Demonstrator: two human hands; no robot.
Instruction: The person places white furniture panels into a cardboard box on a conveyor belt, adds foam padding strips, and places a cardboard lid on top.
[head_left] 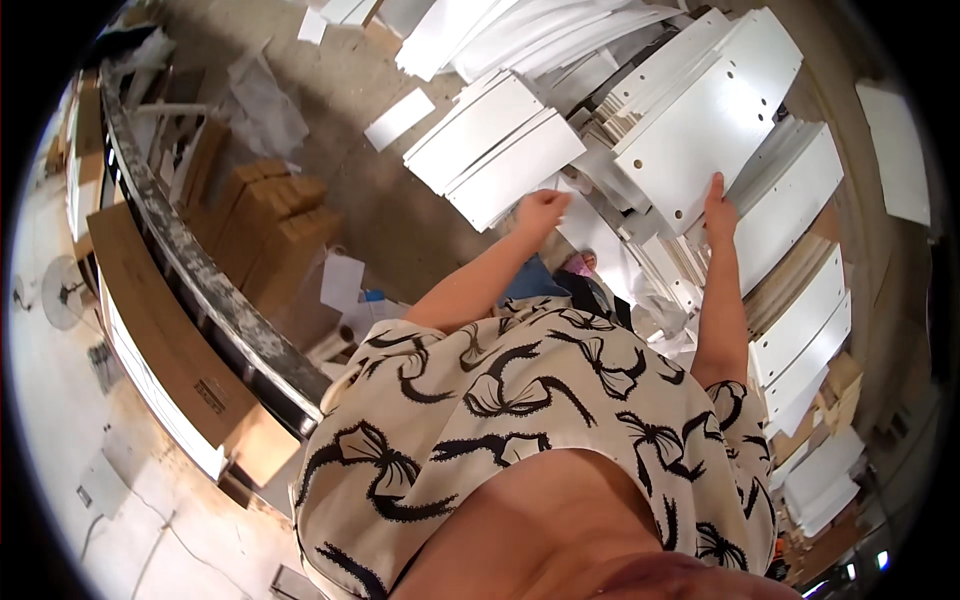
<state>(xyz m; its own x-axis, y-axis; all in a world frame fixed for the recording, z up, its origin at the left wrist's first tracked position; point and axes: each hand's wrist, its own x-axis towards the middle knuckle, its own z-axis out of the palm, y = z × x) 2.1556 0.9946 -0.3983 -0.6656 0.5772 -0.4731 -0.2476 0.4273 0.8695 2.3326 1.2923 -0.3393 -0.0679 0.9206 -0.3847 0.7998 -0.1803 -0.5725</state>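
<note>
On the head view, I have my right hand (pixel 719 216) clasping the white drilled panel (pixel 718 125) by its near edge over the panel stack (pixel 690 48), my left hand (pixel 543 208) curled, hold unclear, beside the smaller boards' (pixel 485 145) near corner, handling seemingly partway with many panels left stacked.

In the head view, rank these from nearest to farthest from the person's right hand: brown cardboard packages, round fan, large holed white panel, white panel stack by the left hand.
1. Large holed white panel: touching the right hand.
2. White panel stack: to its left.
3. Brown cardboard packages: farther left.
4. Round fan: near the view's left rim.
</note>
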